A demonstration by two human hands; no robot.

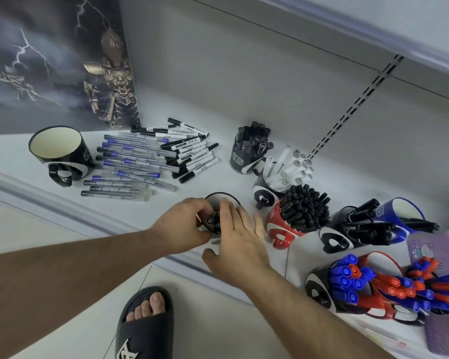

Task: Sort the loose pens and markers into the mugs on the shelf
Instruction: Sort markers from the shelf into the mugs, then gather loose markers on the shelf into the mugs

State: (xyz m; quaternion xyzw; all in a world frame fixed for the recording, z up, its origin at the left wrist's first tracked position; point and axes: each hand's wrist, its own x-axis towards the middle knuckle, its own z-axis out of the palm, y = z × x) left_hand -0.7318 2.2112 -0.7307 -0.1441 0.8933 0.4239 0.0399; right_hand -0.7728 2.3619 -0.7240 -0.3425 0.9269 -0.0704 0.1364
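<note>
Mugs [305, 212] of markers crowd white shelf [213, 177] beside loose pens [130, 167].

Bright even light, wide-angle edge distortion

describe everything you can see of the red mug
The red mug looks like glossy ceramic, with a white swoosh-like patch around its red handle and a small white logo near the rim. It leans back on the white shelf, packed full of black-capped markers, between two black mugs. Neither hand touches it.
</note>
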